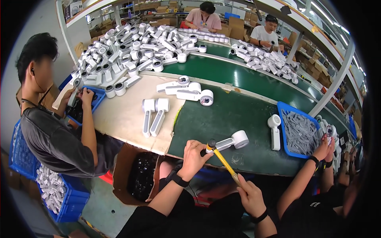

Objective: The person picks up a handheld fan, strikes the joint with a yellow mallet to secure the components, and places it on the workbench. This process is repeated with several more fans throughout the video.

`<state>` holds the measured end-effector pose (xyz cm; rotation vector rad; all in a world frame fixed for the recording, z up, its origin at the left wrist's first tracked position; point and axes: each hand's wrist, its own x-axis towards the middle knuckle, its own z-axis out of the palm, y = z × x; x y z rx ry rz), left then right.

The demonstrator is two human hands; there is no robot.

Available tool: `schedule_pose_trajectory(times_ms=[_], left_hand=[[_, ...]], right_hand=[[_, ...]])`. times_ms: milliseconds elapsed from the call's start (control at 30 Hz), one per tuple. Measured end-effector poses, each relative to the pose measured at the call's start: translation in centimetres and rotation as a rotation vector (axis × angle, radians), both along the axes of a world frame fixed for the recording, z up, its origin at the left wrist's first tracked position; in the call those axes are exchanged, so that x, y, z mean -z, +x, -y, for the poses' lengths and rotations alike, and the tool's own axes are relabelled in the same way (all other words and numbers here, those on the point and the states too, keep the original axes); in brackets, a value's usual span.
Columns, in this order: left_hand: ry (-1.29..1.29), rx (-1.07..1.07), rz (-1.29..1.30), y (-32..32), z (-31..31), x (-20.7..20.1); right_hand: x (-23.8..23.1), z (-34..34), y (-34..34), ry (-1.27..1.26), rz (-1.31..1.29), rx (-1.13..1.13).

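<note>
My right hand (252,197) is closed around the handle of a hammer (224,162), yellow along the shaft with a black head. The hammer's head is over the handle end of a white device (239,139) with a round head, which looks like a handheld fan and lies on the green tabletop. My left hand (193,159) grips that handle end between thumb and fingers, right beside the hammer's head. Whether the hammer touches the device I cannot tell. Two similar devices (162,107) lie side by side on the beige board to the left, and several more (194,92) lie beyond.
A blue tray (282,119) of grey strips stands at right, with one white device (274,129) beside it. A large heap of devices (131,51) fills the far left. Co-workers sit at left, right and across. An open carton (119,178) of black parts stands below the table edge.
</note>
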<state>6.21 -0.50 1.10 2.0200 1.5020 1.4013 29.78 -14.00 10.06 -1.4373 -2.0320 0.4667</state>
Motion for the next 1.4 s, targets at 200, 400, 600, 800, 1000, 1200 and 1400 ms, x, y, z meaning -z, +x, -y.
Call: schedule_pose_trajectory(times_ms=[200,400,600,800,1000,1200,1400], left_hand=[[-0.014,0.012,0.008,0.0,-0.1,0.2],[-0.015,-0.041,-0.047,0.1,0.0,0.3],[-0.019,-0.008,-0.007,0.2,-0.1,-0.3],[-0.015,-0.018,-0.029,0.2,0.0,-0.4],[-0.045,-0.003,-0.049,0.3,0.1,-0.7],[-0.025,0.089,0.015,1.5,-0.8,-1.2],[-0.450,0.242,0.374,1.3,-0.8,-2.7]], right_hand=[[-1.6,0.5,-0.4,0.077,-0.080,-0.027],[-0.3,0.0,-0.3,-0.030,-0.022,-0.050],[1.1,-0.5,1.4,-0.080,-0.020,0.061],[1.8,-0.3,2.0,0.019,-0.148,0.143],[2.3,-0.5,2.7,0.076,-0.162,0.153],[2.8,-1.1,4.0,-0.061,-0.209,0.159],[5.0,-0.1,3.7,-0.095,-0.437,0.143]])
